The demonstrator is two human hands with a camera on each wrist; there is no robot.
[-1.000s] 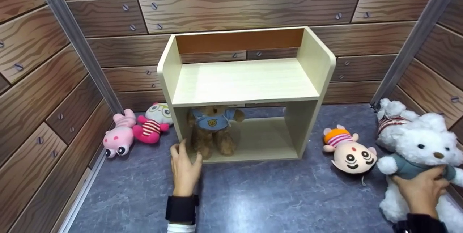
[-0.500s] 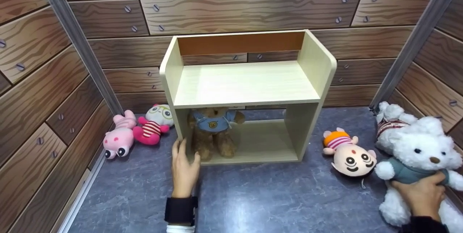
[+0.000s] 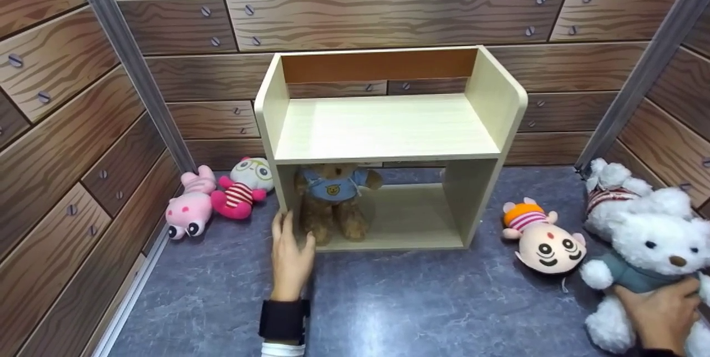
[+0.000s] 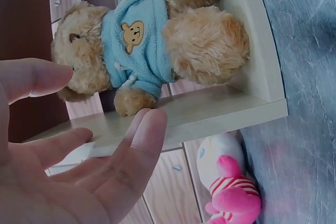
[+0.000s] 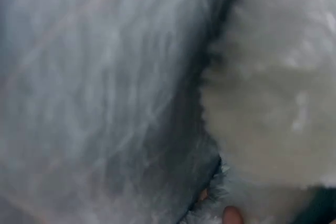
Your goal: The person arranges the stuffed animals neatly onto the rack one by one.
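Observation:
My left hand (image 3: pixel 291 263) is at the front left edge of a pale wooden two-tier shelf (image 3: pixel 383 124), fingers spread and fingertips right at the side panel. A brown teddy bear (image 3: pixel 333 202) in a light blue hoodie sits on the lower tier; in the left wrist view the bear (image 4: pixel 142 40) appears sideways beyond my left hand (image 4: pixel 79 156). At the right, my right hand (image 3: pixel 660 307) grips a white teddy bear (image 3: pixel 660 240) in a teal top around its waist. Blurred white fur (image 5: pixel 273 93) fills much of the right wrist view.
Left of the shelf lie a pink plush toy (image 3: pixel 191 207) with big eyes and a pink-and-white doll (image 3: pixel 241 190) in stripes. A round-faced doll (image 3: pixel 546 240) lies on the grey floor (image 3: pixel 399 301) to the right. Behind the white bear is another white plush (image 3: pixel 613 196). Wood-patterned walls (image 3: pixel 388 19) enclose the space.
The white bear in my right hand has come slightly lower, towards me. My left hand stays at the shelf's edge. The head view has shifted a little.

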